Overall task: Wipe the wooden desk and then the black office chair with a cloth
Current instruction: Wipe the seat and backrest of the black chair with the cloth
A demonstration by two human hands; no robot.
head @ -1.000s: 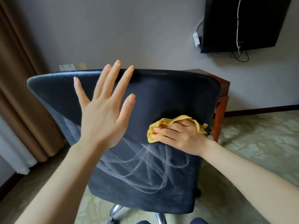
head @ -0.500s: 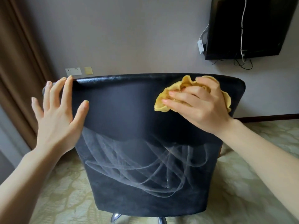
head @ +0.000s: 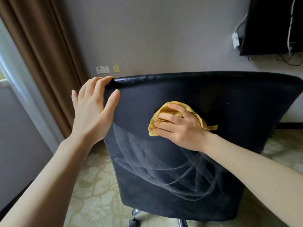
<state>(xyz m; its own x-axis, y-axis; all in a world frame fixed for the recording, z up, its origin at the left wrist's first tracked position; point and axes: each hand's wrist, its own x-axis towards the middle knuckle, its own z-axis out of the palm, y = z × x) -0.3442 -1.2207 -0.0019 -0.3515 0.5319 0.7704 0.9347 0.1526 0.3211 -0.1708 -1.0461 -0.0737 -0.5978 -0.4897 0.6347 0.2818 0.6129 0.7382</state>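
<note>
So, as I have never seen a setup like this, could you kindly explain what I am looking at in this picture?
There is no machine here: a person works with two bare hands, and the one camera sits on their head, looking forward and down. You see the back of a black office chair. The left hand steadies it, its grip on the top corner, fingers over the edge. The right hand holds a bunched yellow cloth against the chair back. Pale wipe streaks show lower down. Behind are a brown curtain and a dark screen on the wall. No desk shows in this picture.
</note>
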